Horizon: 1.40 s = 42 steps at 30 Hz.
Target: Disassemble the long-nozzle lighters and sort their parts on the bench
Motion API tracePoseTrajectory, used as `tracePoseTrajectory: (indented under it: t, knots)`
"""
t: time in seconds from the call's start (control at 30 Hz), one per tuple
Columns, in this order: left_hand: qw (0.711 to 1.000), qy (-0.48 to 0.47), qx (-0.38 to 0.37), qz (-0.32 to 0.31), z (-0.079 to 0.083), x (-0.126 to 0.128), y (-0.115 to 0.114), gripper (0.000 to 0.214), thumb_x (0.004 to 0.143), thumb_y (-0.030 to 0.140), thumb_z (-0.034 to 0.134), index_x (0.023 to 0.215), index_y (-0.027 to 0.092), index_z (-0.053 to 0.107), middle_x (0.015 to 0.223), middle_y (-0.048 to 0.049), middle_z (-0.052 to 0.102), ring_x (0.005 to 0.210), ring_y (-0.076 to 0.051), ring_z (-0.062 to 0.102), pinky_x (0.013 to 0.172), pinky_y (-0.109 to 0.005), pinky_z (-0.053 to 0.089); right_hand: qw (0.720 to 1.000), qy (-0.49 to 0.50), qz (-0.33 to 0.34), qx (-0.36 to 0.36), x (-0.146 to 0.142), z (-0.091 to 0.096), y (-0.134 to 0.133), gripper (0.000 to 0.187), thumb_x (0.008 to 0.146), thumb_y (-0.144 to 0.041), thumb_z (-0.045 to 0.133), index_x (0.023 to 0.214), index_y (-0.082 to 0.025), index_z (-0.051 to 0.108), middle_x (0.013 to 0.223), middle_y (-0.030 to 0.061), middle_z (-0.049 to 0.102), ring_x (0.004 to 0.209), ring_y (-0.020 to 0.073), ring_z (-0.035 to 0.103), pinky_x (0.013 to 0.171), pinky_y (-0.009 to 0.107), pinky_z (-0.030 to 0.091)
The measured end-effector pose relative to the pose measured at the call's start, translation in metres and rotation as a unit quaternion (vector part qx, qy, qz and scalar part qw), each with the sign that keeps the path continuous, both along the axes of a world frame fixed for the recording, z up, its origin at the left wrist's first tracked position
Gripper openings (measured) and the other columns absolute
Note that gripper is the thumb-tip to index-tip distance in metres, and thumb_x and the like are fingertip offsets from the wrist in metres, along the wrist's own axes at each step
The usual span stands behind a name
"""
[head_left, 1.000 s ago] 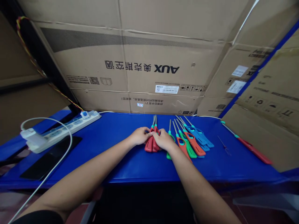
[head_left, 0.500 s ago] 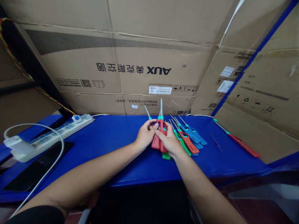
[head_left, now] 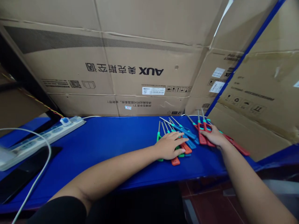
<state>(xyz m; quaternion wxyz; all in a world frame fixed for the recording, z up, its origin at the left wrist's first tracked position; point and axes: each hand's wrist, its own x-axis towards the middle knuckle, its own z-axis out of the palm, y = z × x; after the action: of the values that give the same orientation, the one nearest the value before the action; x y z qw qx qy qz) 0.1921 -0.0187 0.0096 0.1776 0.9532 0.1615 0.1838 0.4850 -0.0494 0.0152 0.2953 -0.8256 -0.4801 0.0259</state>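
My right hand is closed around several red long-necked lighters at the right of the table, their metal tips pointing away from me. My left hand lies palm down with fingers spread over a pile of more such lighters. Out from under it show orange lighters, green ones and blue lighters. At the pile's left a green lighter points away. Another red lighter rests near the right cardboard wall, partly behind my right hand.
The blue tabletop runs along a cardboard backing. On the left are a white power strip with cables and a dark flat panel. A cardboard side wall closes the right end.
My hands, together on the red lighters before, have parted. The right hand has carried red lighters to the right; the left has come down on the pile. The view has turned slightly right.
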Motion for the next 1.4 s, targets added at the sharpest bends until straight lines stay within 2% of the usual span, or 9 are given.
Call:
tracePoseTrajectory:
  t: [0.1, 0.33, 0.53, 0.6, 0.7, 0.8, 0.97, 1.27, 1.4]
  knots:
    - [0.995, 0.095, -0.016, -0.018, -0.004, 0.010, 0.007, 0.064, 0.095, 0.058, 0.046, 0.151, 0.028, 0.040, 0.164, -0.0110, 0.025, 0.151, -0.039, 0.018, 0.119, -0.061, 0.020, 0.998, 0.023, 0.003, -0.053, 0.009, -0.010, 0.006, 0.062, 0.081, -0.041, 0.063, 0.134, -0.010, 0.052, 0.109, 0.0172, 0.073, 0.083, 0.0221, 0.072, 0.071, 0.032, 0.056]
    - [0.997, 0.070, -0.003, -0.014, -0.010, -0.008, 0.010, 0.056, 0.095, 0.058, 0.046, 0.142, 0.028, 0.052, 0.158, -0.0111, 0.037, 0.148, -0.036, 0.028, 0.119, -0.059, 0.023, 0.990, -0.023, 0.030, -0.134, 0.016, -0.015, 0.014, 0.059, 0.080, -0.042, 0.065, 0.131, -0.014, 0.059, 0.121, 0.0182, 0.070, 0.104, 0.0297, 0.069, 0.087, 0.038, 0.053]
    - [0.996, 0.087, -0.015, -0.011, -0.007, -0.038, 0.014, 0.056, 0.095, 0.060, 0.046, 0.144, 0.032, 0.050, 0.159, -0.0087, 0.037, 0.149, -0.035, 0.026, 0.119, -0.060, 0.021, 0.986, -0.101, 0.046, -0.125, -0.001, -0.004, 0.008, 0.069, 0.085, -0.051, 0.057, 0.134, -0.004, 0.056, 0.132, 0.0315, 0.058, 0.124, 0.0425, 0.055, 0.101, 0.055, 0.043]
    - [0.996, 0.088, -0.018, -0.010, -0.006, -0.044, 0.015, 0.057, 0.095, 0.060, 0.047, 0.144, 0.032, 0.050, 0.159, -0.0087, 0.037, 0.149, -0.035, 0.026, 0.119, -0.060, 0.021, 0.984, -0.133, 0.082, -0.091, -0.018, 0.002, 0.004, 0.066, 0.092, -0.050, 0.047, 0.141, -0.006, 0.051, 0.140, 0.0279, 0.052, 0.132, 0.0392, 0.048, 0.109, 0.054, 0.037]
    - [0.997, 0.073, -0.020, -0.002, -0.004, -0.048, 0.017, 0.055, 0.094, 0.059, 0.049, 0.142, 0.033, 0.053, 0.160, -0.0081, 0.034, 0.150, -0.035, 0.026, 0.120, -0.060, 0.020, 0.965, -0.167, 0.192, -0.063, -0.051, 0.005, -0.001, 0.057, 0.094, -0.053, 0.044, 0.143, -0.024, 0.053, 0.149, 0.0117, 0.049, 0.138, 0.0285, 0.043, 0.116, 0.042, 0.031]
    - [0.997, 0.052, -0.013, 0.059, -0.001, -0.056, 0.019, 0.052, 0.096, 0.058, 0.045, 0.142, 0.035, 0.052, 0.163, -0.0059, 0.028, 0.151, -0.036, 0.020, 0.121, -0.061, 0.016, 0.942, -0.193, 0.257, -0.099, -0.079, -0.004, -0.005, 0.064, 0.092, -0.059, 0.048, 0.146, -0.025, 0.050, 0.155, 0.0110, 0.044, 0.141, 0.0315, 0.040, 0.116, 0.048, 0.031]
    - [0.975, 0.068, -0.082, 0.194, 0.003, -0.077, 0.023, 0.059, 0.099, 0.060, 0.034, 0.151, 0.033, 0.039, 0.166, -0.0080, 0.017, 0.153, -0.038, 0.011, 0.120, -0.061, 0.018, 0.948, -0.200, 0.214, -0.123, -0.100, -0.022, -0.013, 0.064, 0.093, -0.053, 0.047, 0.144, -0.016, 0.052, 0.157, 0.0170, 0.039, 0.141, 0.0342, 0.040, 0.114, 0.049, 0.033]
    - [0.967, 0.133, -0.121, 0.182, -0.013, -0.077, 0.012, 0.071, 0.095, 0.065, 0.039, 0.154, 0.028, 0.033, 0.166, -0.0118, 0.015, 0.153, -0.038, 0.006, 0.121, -0.060, 0.014, 0.957, -0.193, 0.199, -0.085, -0.100, -0.025, -0.010, 0.052, 0.095, -0.047, 0.046, 0.131, -0.016, 0.065, 0.144, 0.0163, 0.052, 0.132, 0.0314, 0.050, 0.112, 0.044, 0.038]
    - [0.970, 0.045, -0.120, 0.207, -0.010, -0.075, 0.019, 0.059, 0.100, 0.053, 0.033, 0.151, 0.023, 0.038, 0.164, -0.0136, 0.023, 0.151, -0.032, 0.023, 0.120, -0.051, 0.026, 0.957, -0.195, 0.202, -0.074, -0.095, -0.021, -0.008, 0.049, 0.094, -0.047, 0.047, 0.129, -0.020, 0.066, 0.144, 0.0136, 0.054, 0.133, 0.0309, 0.049, 0.112, 0.046, 0.038]
